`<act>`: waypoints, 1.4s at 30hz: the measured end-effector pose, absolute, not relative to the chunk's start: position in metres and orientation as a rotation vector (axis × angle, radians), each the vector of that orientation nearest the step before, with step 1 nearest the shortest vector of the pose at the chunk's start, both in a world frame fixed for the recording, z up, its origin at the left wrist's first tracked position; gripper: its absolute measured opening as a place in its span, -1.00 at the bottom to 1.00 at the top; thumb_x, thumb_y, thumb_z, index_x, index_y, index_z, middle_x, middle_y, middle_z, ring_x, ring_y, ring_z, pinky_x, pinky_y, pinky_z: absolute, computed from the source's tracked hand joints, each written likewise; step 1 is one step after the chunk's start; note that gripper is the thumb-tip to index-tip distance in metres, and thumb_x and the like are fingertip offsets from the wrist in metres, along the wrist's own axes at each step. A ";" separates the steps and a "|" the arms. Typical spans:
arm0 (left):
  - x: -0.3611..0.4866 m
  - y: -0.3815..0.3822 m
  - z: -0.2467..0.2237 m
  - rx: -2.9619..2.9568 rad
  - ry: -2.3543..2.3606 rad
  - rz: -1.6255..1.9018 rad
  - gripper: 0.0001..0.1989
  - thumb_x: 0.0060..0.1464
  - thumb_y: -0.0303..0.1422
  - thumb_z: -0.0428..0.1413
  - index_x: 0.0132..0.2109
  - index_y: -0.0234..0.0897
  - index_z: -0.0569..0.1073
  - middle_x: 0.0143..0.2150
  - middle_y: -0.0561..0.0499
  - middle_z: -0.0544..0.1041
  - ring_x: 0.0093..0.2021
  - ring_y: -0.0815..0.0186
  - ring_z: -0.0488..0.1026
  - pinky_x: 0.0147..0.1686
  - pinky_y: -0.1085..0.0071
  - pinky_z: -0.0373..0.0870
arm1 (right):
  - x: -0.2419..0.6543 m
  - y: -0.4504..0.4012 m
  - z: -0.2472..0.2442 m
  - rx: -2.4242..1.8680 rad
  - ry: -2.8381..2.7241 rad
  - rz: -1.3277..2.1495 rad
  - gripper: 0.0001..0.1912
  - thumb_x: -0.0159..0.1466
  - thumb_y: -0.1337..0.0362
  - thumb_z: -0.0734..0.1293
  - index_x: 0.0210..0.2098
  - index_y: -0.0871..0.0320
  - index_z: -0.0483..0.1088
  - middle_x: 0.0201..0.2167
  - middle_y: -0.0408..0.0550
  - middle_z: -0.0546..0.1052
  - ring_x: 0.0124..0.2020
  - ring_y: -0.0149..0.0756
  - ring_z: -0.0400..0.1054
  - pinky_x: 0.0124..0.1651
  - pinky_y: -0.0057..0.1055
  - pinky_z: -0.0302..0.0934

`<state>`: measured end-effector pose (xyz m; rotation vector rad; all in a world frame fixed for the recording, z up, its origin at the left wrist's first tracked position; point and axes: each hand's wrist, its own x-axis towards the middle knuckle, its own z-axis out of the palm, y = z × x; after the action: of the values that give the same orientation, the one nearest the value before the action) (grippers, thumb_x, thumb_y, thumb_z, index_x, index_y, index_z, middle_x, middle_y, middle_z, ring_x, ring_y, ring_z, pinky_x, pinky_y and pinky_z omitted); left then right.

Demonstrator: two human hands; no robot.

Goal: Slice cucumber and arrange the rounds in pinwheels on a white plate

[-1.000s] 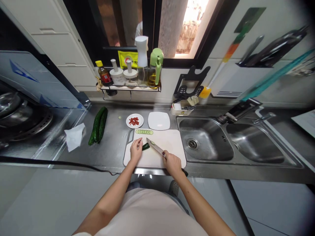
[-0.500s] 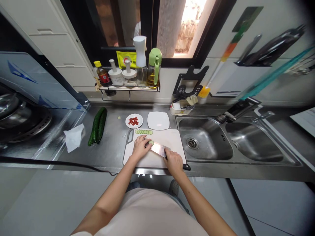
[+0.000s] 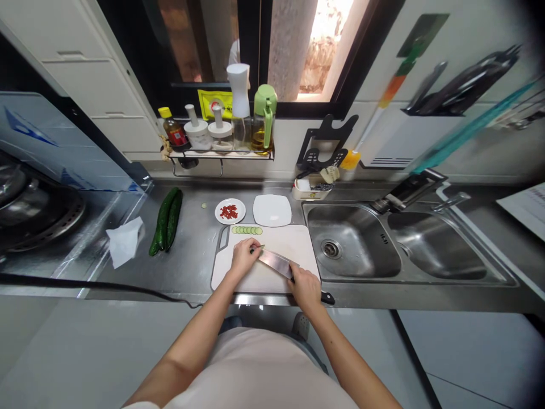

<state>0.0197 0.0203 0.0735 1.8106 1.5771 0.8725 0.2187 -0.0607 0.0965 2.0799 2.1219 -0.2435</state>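
Note:
My left hand (image 3: 243, 257) is closed over the white cutting board (image 3: 230, 272), its fingertips pinching a small piece of cucumber (image 3: 258, 248) that they mostly cover. Gripped in my right hand (image 3: 305, 288) is a kitchen knife (image 3: 276, 264) with a broad blade and a black handle. The blade slants up to the left, its tip close by my left fingertips. Along the board's far edge lies an overlapping row of cucumber slices (image 3: 247, 230). Behind the board stand a white plate of chopped red pieces (image 3: 229, 212) and a plain white plate (image 3: 272, 218).
Two whole cucumbers (image 3: 167, 220) lie on the steel counter to the left, beside a crumpled white tissue (image 3: 123, 241). A double sink (image 3: 353, 244) adjoins the board's right side. Seasoning bottles stand on a wire rack (image 3: 221, 154) below the window. One cucumber end (image 3: 203, 205) lies alone.
The knife and my right hand have moved slightly right and down. The round pale cucumber face at my left fingertips now shows only as a thin edge.

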 end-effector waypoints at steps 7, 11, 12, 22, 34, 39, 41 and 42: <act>0.014 0.051 0.050 1.420 1.760 0.958 -0.90 -0.02 -0.36 0.14 -0.30 -0.23 0.47 -0.39 0.06 0.53 -0.38 0.39 0.43 -0.30 0.47 0.33 | 0.234 -0.068 0.091 2.305 1.942 -0.456 -0.67 0.28 0.18 0.20 0.04 0.01 0.29 -0.21 -0.06 0.55 -0.21 -0.28 0.43 -0.27 -0.45 0.07; 0.020 0.072 0.039 1.416 1.831 0.867 -0.90 -0.05 -0.40 0.15 -0.30 -0.23 0.49 -0.41 0.06 0.54 -0.39 0.38 0.44 -0.30 0.46 0.31 | 0.239 -0.069 0.089 2.381 1.872 -0.567 -0.66 0.32 0.10 0.12 0.01 0.00 0.34 -0.25 -0.05 0.56 -0.23 -0.26 0.44 -0.32 -0.46 0.06; 0.023 0.077 0.038 1.434 1.837 0.839 -0.91 -0.05 -0.41 0.15 -0.31 -0.23 0.49 -0.41 0.06 0.54 -0.39 0.38 0.44 -0.30 0.46 0.31 | 0.240 -0.069 0.088 2.389 1.859 -0.580 -0.65 0.33 0.09 0.11 0.01 0.00 0.35 -0.26 -0.05 0.57 -0.24 -0.26 0.44 -0.32 -0.46 0.06; 0.038 0.106 0.035 1.659 1.848 0.649 -0.89 -0.02 -0.45 0.12 -0.29 -0.22 0.50 -0.42 0.06 0.54 -0.33 0.30 0.44 -0.17 0.34 0.25 | 0.241 -0.065 0.087 2.417 1.843 -0.634 -0.64 0.32 0.07 0.12 0.02 0.00 0.36 -0.29 -0.05 0.57 -0.25 -0.25 0.44 -0.35 -0.47 0.04; 0.043 0.114 0.033 1.839 1.871 0.515 -0.84 0.02 -0.48 0.06 -0.26 -0.24 0.51 -0.33 -0.03 0.55 -0.24 0.23 0.43 -0.09 0.27 0.17 | 0.239 -0.060 0.085 2.418 1.866 -0.643 -0.65 0.32 0.06 0.12 -0.01 0.01 0.37 -0.30 -0.06 0.57 -0.27 -0.27 0.44 -0.37 -0.47 0.00; 0.043 0.114 0.031 1.870 1.866 0.495 -0.84 0.04 -0.47 0.05 -0.27 -0.25 0.52 -0.29 -0.07 0.54 -0.22 0.20 0.41 -0.09 0.26 0.17 | 0.239 -0.057 0.082 2.421 1.880 -0.641 -0.66 0.32 0.08 0.13 0.00 -0.01 0.37 -0.31 -0.07 0.58 -0.29 -0.26 0.44 -0.37 -0.47 0.00; 0.043 0.114 0.030 1.883 1.862 0.494 -0.83 0.05 -0.46 0.03 -0.28 -0.25 0.52 -0.29 -0.09 0.53 -0.20 0.18 0.41 -0.08 0.24 0.17 | 0.239 -0.057 0.082 2.416 1.890 -0.636 -0.66 0.32 0.07 0.13 -0.01 0.00 0.37 -0.31 -0.07 0.58 -0.29 -0.27 0.44 -0.37 -0.47 -0.01; 0.044 0.114 0.030 1.888 1.860 0.493 -0.83 0.07 -0.45 0.02 -0.29 -0.26 0.53 -0.29 -0.10 0.53 -0.19 0.17 0.41 -0.08 0.23 0.17 | 0.239 -0.057 0.081 2.415 1.896 -0.637 -0.66 0.32 0.07 0.13 -0.02 0.00 0.38 -0.31 -0.07 0.58 -0.29 -0.27 0.44 -0.37 -0.47 -0.01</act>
<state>0.0435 0.1139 0.0299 1.8885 1.8604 0.4925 0.2390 -0.0569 0.0814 2.4146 1.8960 -0.6366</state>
